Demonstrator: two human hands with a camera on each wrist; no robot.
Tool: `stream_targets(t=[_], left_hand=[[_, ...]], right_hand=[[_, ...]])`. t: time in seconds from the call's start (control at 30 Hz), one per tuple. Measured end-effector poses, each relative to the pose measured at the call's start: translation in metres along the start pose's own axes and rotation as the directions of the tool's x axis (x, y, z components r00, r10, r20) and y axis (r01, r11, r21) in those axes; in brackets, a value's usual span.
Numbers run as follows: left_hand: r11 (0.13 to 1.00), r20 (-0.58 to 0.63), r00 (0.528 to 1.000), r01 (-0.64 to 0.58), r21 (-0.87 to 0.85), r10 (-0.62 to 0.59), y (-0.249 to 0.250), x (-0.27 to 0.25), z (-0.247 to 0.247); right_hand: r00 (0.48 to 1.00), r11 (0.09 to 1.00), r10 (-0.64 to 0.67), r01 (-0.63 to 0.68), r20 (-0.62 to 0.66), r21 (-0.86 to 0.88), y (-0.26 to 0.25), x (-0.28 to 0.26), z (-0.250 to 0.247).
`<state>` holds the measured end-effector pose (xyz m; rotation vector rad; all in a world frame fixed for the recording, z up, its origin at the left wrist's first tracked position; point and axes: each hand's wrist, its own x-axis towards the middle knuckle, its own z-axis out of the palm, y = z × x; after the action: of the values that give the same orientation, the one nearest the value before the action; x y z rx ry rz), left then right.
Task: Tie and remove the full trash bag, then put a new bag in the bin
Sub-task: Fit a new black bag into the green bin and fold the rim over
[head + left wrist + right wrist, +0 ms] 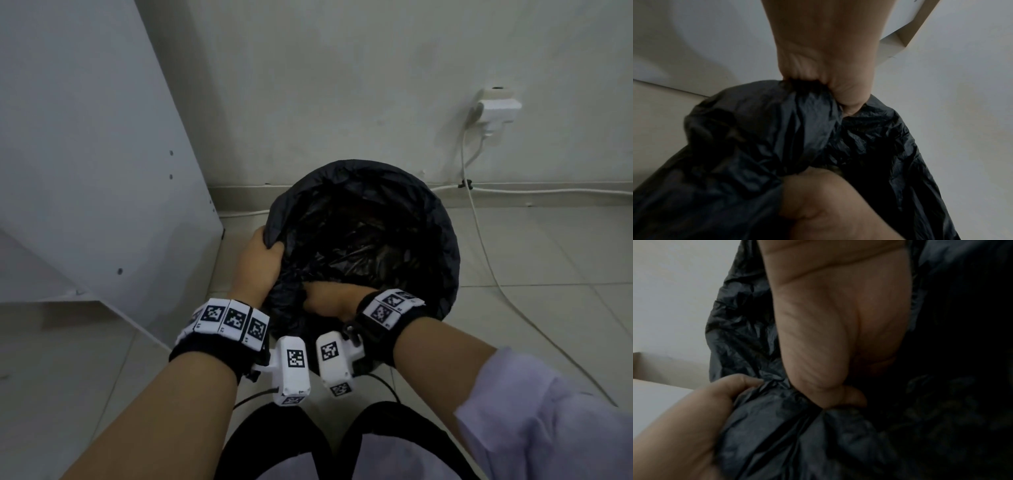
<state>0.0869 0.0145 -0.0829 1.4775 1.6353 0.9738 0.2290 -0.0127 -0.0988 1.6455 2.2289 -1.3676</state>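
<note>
With your left hand and right hand both clenched on the trash bag rim, gather the slack plastic between your fingers before knotting.

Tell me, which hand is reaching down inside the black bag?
The right hand: it dips inside the trash bag at the near edge. The left hand stays outside, gripping bunched plastic at the bag's left rim.
</note>
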Motion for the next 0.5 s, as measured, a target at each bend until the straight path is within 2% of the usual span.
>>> stream_targets(t=[0.07,0.1,0.2,0.27,0.3,0.37,0.43,0.5], left_hand=[[1.000,-0.024,1.000,0.004,-0.013,-0.005,-0.002,0.001,0.000],[1.000,-0.030,1.000,0.002,-0.016,-0.002,-0.002,0.001,0.000],[1.000,-0.018,1.000,-0.015,-0.012,0.015,-0.003,0.003,0.000],[1.000,-0.006,1.000,-0.012,-0.007,0.012,-0.002,0.005,0.001],[1.000,-0.001,1.000,-0.018,-0.006,0.018,-0.001,0.005,0.002],[0.999,0.012,0.999,-0.038,0.002,0.038,0.002,0.003,0.000],[0.999,0.034,0.998,-0.049,0.009,0.049,0.004,0.001,-0.001],[0.998,0.049,0.997,-0.057,0.013,0.056,0.006,-0.001,-0.003]], right_hand=[[0.996,1.000,0.005,-0.003,0.086,-0.026,-0.003,0.005,0.004],[0.997,0.999,-0.003,0.006,0.077,-0.042,0.000,0.008,0.003],[0.993,0.996,0.038,-0.046,-0.107,-0.080,0.016,0.012,-0.014],[0.959,0.972,0.095,-0.146,-0.266,-0.182,0.035,0.017,-0.033],[0.943,0.948,0.131,-0.209,-0.305,-0.240,0.048,0.022,-0.044],[0.924,0.889,0.232,-0.328,-0.304,-0.318,0.071,0.033,-0.066],[0.886,0.855,0.337,-0.430,-0.319,-0.291,0.090,0.040,-0.086],[0.831,0.859,0.420,-0.493,-0.364,-0.136,0.100,0.040,-0.099]])
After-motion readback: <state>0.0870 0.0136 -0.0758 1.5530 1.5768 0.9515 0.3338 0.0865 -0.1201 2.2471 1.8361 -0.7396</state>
